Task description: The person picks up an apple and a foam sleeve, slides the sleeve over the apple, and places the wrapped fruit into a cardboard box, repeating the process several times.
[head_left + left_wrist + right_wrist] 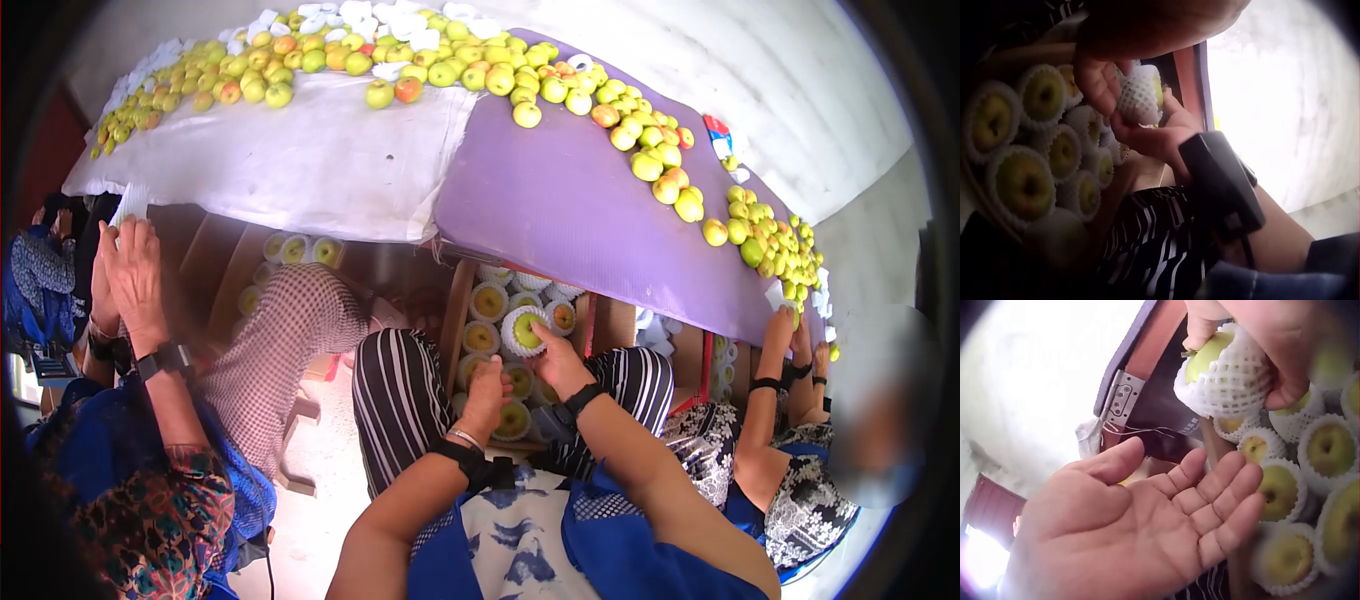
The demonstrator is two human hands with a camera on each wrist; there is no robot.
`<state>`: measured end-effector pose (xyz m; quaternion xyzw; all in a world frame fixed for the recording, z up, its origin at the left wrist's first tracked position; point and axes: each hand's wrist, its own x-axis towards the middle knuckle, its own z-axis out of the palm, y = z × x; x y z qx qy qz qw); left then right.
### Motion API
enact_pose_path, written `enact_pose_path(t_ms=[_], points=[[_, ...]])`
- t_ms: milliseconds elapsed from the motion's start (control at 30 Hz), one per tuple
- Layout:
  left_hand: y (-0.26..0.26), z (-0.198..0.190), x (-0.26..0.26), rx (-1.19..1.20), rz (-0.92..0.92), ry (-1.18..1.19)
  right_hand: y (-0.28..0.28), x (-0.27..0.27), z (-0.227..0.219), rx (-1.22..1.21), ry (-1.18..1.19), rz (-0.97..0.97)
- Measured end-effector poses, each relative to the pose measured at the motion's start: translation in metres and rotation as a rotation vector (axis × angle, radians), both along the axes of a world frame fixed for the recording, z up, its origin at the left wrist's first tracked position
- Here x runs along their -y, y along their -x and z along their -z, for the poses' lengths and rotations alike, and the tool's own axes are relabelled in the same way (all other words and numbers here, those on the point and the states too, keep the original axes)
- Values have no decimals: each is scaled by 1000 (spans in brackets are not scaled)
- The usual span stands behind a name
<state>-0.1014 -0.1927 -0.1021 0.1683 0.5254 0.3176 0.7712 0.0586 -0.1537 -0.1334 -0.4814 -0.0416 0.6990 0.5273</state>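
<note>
My right hand [562, 366] grips a green apple [525, 331] wrapped in a white foam net [1235, 378], thumb near the stem end. In the right wrist view the top of the apple [1209, 356] shows bare above the net. My left hand [1147, 519] is beside it, palm up, fingers slightly bent and holding nothing. From the left wrist view, the right hand [1160, 140] holds the netted apple close to the left hand's fingers [1099, 84]. Below both hands, a cardboard box [456, 310] contains several netted apples [489, 301].
A table with a white cover [300, 150] and a purple mat [560, 190] stands ahead, with loose apples [460, 60] and white foam nets [330, 15] along its far side. People sit on both sides, one person's hands [135, 275] raised at left. More boxed apples [294, 248] sit left.
</note>
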Motion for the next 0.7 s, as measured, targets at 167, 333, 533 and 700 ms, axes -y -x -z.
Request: enact_pose_path(t_ms=[167,333,533,700], points=[[-7,5,-4,8,-22,3,7,-46,23,73,-6,-33],[-9,8,-12,-17,-5,-58,10,-83,38,261,-16,-171],[-16,-4,-16,-87,-88,-94,16,-100,61,422,18,-194],[-21,-7,-19,-84,-165,-86,15,-103,50,426,81,-208]])
